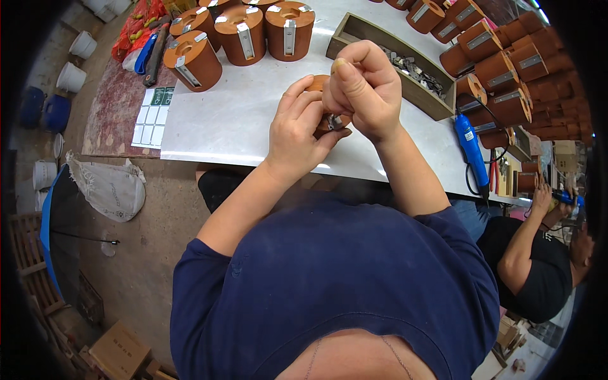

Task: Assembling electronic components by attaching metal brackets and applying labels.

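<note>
My left hand point(295, 130) is wrapped around a reddish-brown wooden cylinder point(319, 81) near the front edge of the table. Most of that cylinder is covered by my hands; a small metal piece point(334, 120) shows on its near side. Raised over it, my right hand point(366, 88) is closed with thumb and forefinger pressed together. Whatever the right fingers hold, if anything, cannot be made out. Just beyond the right hand lies a long wooden box point(354, 38) with many small metal parts point(415, 71) inside.
Several finished-looking brown cylinders with metal strips point(289, 31) stand at the far left, and many more point(479, 41) are stacked right. A blue electric screwdriver point(470, 149) with a cord hangs at the right table edge. A co-worker's hand point(541, 197) is beyond it. A blue-handled tool point(147, 52) lies left.
</note>
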Demonstrator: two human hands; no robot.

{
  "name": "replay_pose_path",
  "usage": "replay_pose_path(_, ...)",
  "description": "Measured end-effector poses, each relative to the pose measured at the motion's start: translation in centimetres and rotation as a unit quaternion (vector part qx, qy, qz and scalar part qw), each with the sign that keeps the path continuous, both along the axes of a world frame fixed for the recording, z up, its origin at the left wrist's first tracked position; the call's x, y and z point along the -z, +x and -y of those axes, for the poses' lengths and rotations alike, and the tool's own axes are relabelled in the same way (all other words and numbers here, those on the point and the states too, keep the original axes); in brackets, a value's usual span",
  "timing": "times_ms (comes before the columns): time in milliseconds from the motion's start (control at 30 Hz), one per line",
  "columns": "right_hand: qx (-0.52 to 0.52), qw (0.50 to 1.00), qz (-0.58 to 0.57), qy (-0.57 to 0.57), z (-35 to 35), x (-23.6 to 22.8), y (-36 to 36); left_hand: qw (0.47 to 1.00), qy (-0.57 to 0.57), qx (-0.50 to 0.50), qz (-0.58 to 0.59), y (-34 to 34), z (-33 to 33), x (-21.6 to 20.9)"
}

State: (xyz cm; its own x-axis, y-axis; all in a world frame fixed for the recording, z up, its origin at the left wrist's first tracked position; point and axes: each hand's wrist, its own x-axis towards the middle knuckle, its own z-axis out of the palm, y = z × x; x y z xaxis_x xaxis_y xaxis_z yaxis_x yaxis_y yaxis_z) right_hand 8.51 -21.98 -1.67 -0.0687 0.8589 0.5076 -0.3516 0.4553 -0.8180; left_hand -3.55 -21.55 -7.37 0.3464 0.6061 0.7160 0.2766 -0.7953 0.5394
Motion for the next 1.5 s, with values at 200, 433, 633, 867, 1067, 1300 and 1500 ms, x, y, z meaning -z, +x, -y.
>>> replay_pose_path(200,-0.054,0.998,-0.015,-0.017,-0.2,0.0,0.5,1.000,-0.002,0.017,-0.004,-0.1,-0.1,-0.1)
replay_pose_path(433,0.118,0.952,0.243,0.142,1.4,-0.3,-1.3,0.997,-0.074,0.021,0.024,0.3,0.6,-0.8)
replay_pose_path(633,0.095,0.993,-0.016,0.073,2.1,-2.0,0.2,0.996,0.017,0.060,-0.062,-1.4,-0.5,-1.4)
replay_pose_path(867,0.159,0.979,-0.118,0.042,1.1,-2.1,2.7,0.973,0.019,0.059,-0.222,-5.8,-1.9,-4.2)
replay_pose_path(1067,0.144,0.987,-0.066,0.024,0.2,0.0,-0.8,0.997,-0.015,-0.020,-0.070,-2.2,-0.1,-1.1)
replay_pose_path(1300,0.115,0.991,-0.059,0.030,-0.6,0.7,-1.6,0.999,-0.022,-0.020,-0.044,-1.9,-0.3,-0.5)
replay_pose_path(1500,0.100,0.993,-0.056,0.006,-0.7,0.7,-1.9,0.999,-0.024,-0.018,-0.028,-2.0,-0.4,-0.4)
